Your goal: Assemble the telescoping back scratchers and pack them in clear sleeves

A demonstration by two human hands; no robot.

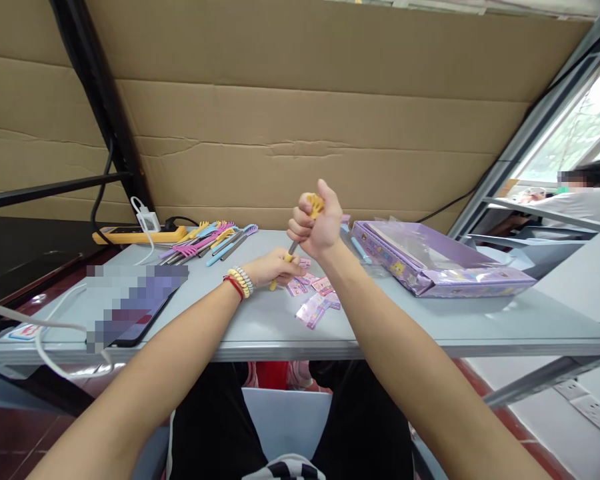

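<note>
My right hand [317, 223] is raised above the table in a fist, closed round the yellow looped end of a pen-like stick [314, 202]. Lower down, my left hand [273, 268] pinches the yellow bottom end of the same stick [286, 259] near the tabletop. The grey shaft [293, 247] runs between both hands. Just beside them lie several small pink and purple sticker packets [314, 308] on the grey table [260, 323].
A bunch of pink, blue, yellow and purple sticks [207, 241] lies at the back left by a yellow power strip [140, 235]. A purple gift box [430, 263] sits right. A dark tablet [130, 303] lies left. Another person [580, 193] sits far right.
</note>
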